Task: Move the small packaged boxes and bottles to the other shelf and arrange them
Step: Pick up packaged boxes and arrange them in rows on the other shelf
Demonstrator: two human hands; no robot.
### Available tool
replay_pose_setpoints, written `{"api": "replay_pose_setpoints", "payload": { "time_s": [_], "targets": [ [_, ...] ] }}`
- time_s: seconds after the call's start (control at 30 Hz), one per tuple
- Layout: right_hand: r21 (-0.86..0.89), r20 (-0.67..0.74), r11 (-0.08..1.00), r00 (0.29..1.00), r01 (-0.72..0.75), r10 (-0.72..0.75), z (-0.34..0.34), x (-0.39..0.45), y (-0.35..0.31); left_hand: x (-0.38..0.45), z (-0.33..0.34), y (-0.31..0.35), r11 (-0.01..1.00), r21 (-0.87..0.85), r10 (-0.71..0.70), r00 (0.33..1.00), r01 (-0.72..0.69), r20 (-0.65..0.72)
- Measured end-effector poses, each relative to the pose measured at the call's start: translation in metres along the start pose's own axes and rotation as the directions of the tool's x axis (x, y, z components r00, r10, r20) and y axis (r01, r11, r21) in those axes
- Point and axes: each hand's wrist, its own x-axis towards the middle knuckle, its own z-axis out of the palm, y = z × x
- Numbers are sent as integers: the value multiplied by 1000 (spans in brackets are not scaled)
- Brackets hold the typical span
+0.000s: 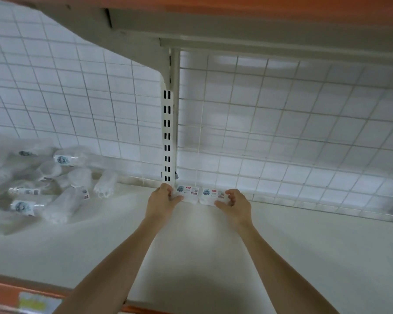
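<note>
Two small white packaged boxes stand side by side at the back of the white shelf (281, 245), against the wire grid. My left hand (162, 201) grips the left box (186, 193) at its left end, thumb on the front. The right box (212, 196) is held at its right end by my right hand (235, 206), fingers curled round its corner. The two boxes touch each other. On the shelf section to the left lies a loose pile of clear-wrapped bottles and packs (43, 184).
A slotted white upright post (168, 132) divides the two shelf sections just behind the left box. A wire grid back panel (281, 132) runs along the rear. Another shelf (236, 26) hangs overhead. An orange price strip (21, 298) edges the front.
</note>
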Motion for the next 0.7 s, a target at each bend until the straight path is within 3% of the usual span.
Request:
{"api": "replay_pose_setpoints", "payload": {
  "time_s": [0.2,0.43,0.57,0.7],
  "targets": [
    [-43,2,997,998,-69,70,1,-2,-8,3,1,-4,999,-35,18,1000,-18,13],
    [-295,73,955,997,-16,39,-9,-19,-19,5,-13,-5,998,-16,57,986,-55,154],
    [-573,102,804,987,161,-124,-40,-52,-26,-6,-44,-9,970,126,182,965,-207,186],
    [-711,92,659,962,244,-257,-68,-99,-37,-43,-79,-5,819,356,412,893,-449,180]
  ]
}}
